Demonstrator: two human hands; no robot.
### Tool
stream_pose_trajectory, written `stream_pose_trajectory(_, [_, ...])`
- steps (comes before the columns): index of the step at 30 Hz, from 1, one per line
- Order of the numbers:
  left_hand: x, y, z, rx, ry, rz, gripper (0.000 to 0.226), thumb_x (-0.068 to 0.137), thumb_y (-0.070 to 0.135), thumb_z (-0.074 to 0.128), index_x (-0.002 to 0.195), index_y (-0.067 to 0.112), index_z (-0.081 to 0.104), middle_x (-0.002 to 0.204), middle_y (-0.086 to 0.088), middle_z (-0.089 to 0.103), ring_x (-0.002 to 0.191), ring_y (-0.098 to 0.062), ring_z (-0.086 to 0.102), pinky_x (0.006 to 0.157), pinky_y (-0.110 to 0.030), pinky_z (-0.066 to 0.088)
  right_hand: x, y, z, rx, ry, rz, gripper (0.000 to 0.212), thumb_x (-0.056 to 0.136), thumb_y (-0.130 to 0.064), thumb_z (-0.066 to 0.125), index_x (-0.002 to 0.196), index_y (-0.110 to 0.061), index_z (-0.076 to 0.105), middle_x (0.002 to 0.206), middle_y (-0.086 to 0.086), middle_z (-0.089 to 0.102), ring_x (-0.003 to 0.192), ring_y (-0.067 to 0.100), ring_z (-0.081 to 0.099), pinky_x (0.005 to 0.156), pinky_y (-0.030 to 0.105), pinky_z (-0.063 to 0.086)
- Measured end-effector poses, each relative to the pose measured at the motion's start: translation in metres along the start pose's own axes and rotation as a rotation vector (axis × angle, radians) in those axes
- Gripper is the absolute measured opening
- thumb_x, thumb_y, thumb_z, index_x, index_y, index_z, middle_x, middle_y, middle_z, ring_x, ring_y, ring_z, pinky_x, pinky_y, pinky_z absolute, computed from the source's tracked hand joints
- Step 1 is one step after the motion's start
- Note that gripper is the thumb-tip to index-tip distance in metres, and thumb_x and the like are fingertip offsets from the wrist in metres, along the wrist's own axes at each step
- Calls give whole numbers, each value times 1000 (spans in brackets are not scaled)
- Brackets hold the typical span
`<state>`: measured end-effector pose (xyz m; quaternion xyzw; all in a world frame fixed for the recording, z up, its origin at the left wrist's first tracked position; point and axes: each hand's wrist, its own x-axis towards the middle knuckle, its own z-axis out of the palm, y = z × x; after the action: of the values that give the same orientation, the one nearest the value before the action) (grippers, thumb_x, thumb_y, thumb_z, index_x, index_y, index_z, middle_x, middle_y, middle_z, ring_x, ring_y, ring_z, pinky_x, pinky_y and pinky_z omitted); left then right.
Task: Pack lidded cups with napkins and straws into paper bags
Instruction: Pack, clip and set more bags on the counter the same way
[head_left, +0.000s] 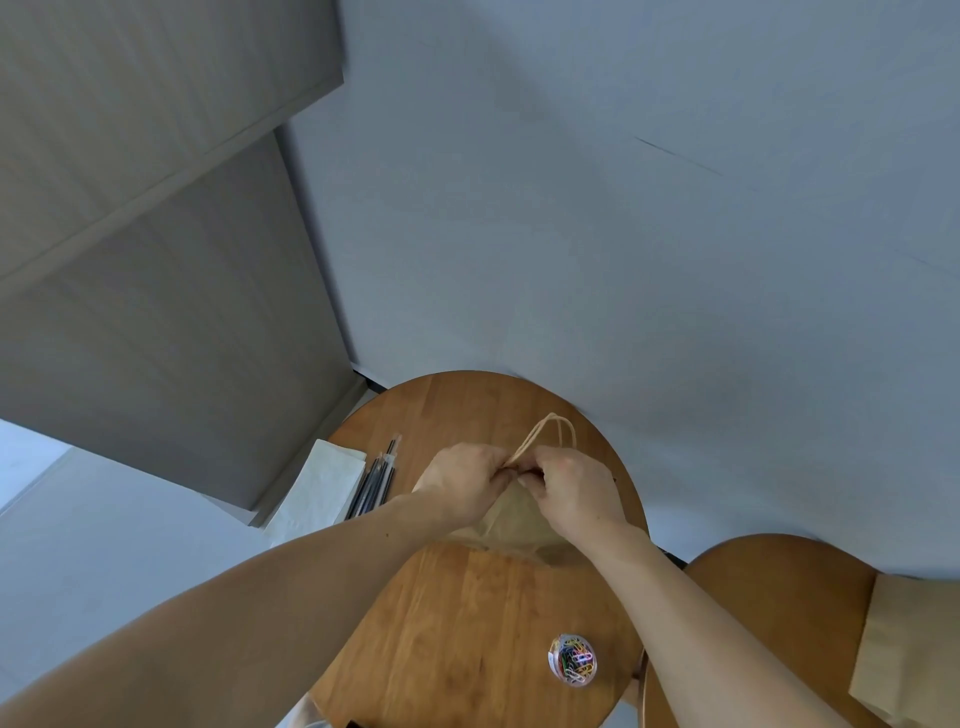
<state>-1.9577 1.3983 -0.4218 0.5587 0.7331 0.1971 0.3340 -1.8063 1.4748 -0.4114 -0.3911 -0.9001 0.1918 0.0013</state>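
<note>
Head view, looking down. Round wooden counter (467, 623) against a pale wall. A brown paper bag (511, 519) stands near the middle of it, top pinched together, twisted paper handles (550, 434) sticking up toward the wall.

Left hand (462, 480) and right hand (574, 491) meet at the bag's top edge, fingertips touching or nearly so. Both grips are closed tight on the folded paper at the mouth; what lies between the fingertips is too small to make out.

Left of the bag: wrapped dark straws (374, 480) in a loose bundle, just beside a stack of white napkins (317, 491) at the counter edge.

Near side, well apart from the bag: clear round tub of coloured paper clips (572, 659).

Right: second wooden counter (769, 597) with flat brown bags (914, 649) lying on it.

No cups in sight.
</note>
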Motion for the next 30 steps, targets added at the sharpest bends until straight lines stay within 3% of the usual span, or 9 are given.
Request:
stream_pose_trajectory(3, [0, 0, 3, -33, 12, -6, 21, 100, 29, 52, 93, 20, 69, 63, 15, 50, 65, -11, 52, 53, -16, 30, 2, -1, 0, -38, -35, 70, 17, 94, -36, 59, 101, -26, 70, 91, -7, 71, 82, 15, 65, 67, 32, 52])
stream_pose_trajectory(8, [-4, -2, 4, -23, 32, 29, 22, 100, 25, 52, 97, 16, 72, 66, 13, 54, 65, -11, 52, 55, -18, 32, 7, -5, -2, -67, -111, 88, 19, 95, -37, 57, 102, -24, 69, 93, -5, 71, 84, 18, 65, 71, 36, 55])
stream_pose_trajectory(12, [-4, 0, 4, 15, 27, 41, 22, 99, 25, 52, 100, 15, 72, 81, 3, 67, 74, -17, 60, 61, -26, 38, 5, -6, -2, -94, -105, 59, 19, 96, -36, 56, 103, -22, 68, 96, -4, 70, 86, 18, 65, 71, 35, 53])
stream_pose_trajectory(17, [-3, -7, -6, 18, -24, 22, 19, 92, 26, 57, 107, 28, 69, 94, 11, 68, 90, -13, 64, 76, -29, 51, -25, 8, -5, 225, 177, -123, 11, 90, -28, 66, 99, -21, 69, 95, -11, 65, 84, 5, 63, 70, 20, 52])
stream_pose_trajectory(20, [-6, -20, -14, 73, 15, -52, 42, 81, 28, 61, 122, 33, 63, 111, 17, 65, 105, -7, 60, 84, -21, 47, -43, 28, -11, 265, 414, -168, 14, 88, -34, 65, 93, -20, 66, 91, -14, 59, 76, 1, 58, 60, 16, 50])
stream_pose_trajectory(23, [-14, -37, -19, 70, 16, -130, 53, 79, 28, 63, 132, 30, 57, 127, 13, 61, 115, -9, 56, 95, -27, 49, -54, 50, -10, 211, 295, 55, 52, 79, -50, 71, 121, -24, 54, 111, -16, 47, 92, 0, 51, 71, 18, 47])
stream_pose_trajectory(25, [-20, -47, -20, 61, -3, -175, 52, 78, 29, 69, 129, 30, 58, 124, 10, 61, 111, -11, 57, 91, -30, 52, -60, 63, -6, 182, 164, 110, 72, 79, -53, 73, 138, -29, 41, 126, -15, 41, 105, -1, 45, 83, 24, 46])
stream_pose_trajectory(28, [-26, -54, -19, -3, -1, -246, 48, 81, 27, 70, 128, 30, 61, 120, 7, 61, 107, -13, 57, 84, -28, 49, -65, 78, 1, 212, 75, 164, 69, 82, -46, 73, 142, -35, 40, 134, -19, 41, 111, -2, 42, 93, 26, 44])
stream_pose_trajectory(30, [-25, -53, -17, 4, -3, -257, 40, 84, 27, 66, 124, 26, 64, 117, 3, 62, 103, -16, 59, 81, -30, 51, -66, 83, 6, 326, -34, 262, 58, 86, -39, 72, 138, -35, 47, 130, -21, 51, 104, -5, 52, 91, 22, 47])
